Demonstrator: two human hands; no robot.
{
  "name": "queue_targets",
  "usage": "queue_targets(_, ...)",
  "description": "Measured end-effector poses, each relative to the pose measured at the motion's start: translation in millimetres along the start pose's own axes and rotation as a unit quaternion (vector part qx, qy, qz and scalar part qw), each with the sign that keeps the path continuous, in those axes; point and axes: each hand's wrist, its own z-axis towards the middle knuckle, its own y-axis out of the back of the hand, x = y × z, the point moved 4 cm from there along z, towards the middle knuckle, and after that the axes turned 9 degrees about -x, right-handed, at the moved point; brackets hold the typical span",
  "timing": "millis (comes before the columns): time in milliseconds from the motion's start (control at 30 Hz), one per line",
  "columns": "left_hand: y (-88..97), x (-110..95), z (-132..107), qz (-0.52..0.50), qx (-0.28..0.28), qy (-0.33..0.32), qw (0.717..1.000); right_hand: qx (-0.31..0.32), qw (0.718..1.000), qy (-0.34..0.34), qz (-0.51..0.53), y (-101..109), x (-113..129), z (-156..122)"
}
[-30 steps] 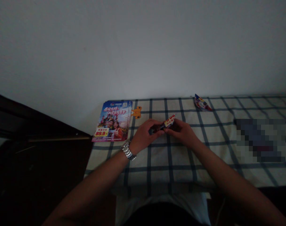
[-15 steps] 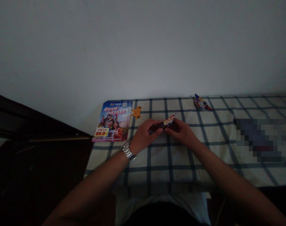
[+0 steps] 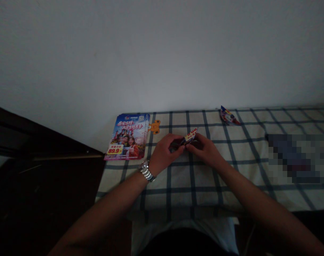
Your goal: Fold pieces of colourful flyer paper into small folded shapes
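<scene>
My left hand point(image 3: 163, 153) and my right hand point(image 3: 206, 149) meet over the checked cloth point(image 3: 194, 177), both pinching a small folded piece of colourful printed paper point(image 3: 187, 138). A white and red printed corner of the paper sticks up between my fingers. A metal watch point(image 3: 146, 171) sits on my left wrist. A stack of colourful flyers point(image 3: 128, 136) lies to the left of my hands.
A folded paper boat point(image 3: 228, 116) rests at the back of the cloth near the white wall. A small orange bear print point(image 3: 154, 126) shows beside the flyers. A blurred dark patch point(image 3: 295, 158) lies to the right. Dark furniture point(image 3: 39, 149) stands on the left.
My hands have shifted slightly and the folded paper has tilted a little lower between my fingers. Everything else stays put.
</scene>
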Motion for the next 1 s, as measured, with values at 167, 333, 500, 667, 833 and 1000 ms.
queue_targets(167,-0.5,-1.4,0.0,-0.009,0.006,0.002,1.000,0.008,1.000,0.003,0.003,-1.2,-2.1,-0.4)
queue_targets(333,-0.2,-3.4,-0.7,-0.012,0.005,0.004,1.000,0.004,1.000,0.005,-0.002,-1.4,0.0,-1.1)
queue_targets(500,0.8,-4.5,-0.8,-0.009,-0.007,0.004,1.000,0.000,1.000,0.004,0.002,-1.7,2.4,-1.6)
queue_targets(667,1.3,-4.9,-0.1,-0.007,-0.017,0.005,1.000,-0.005,1.000,0.010,-0.001,-0.9,1.1,-1.1)
queue_targets(833,2.0,-6.5,0.1,-0.009,-0.026,0.003,1.000,0.000,1.000,0.005,0.000,-0.6,-0.4,-0.2)
queue_targets(1000,3.1,-7.1,0.3,0.001,-0.032,0.004,0.999,-0.005,1.000,0.002,-0.013,0.1,0.4,-0.2)
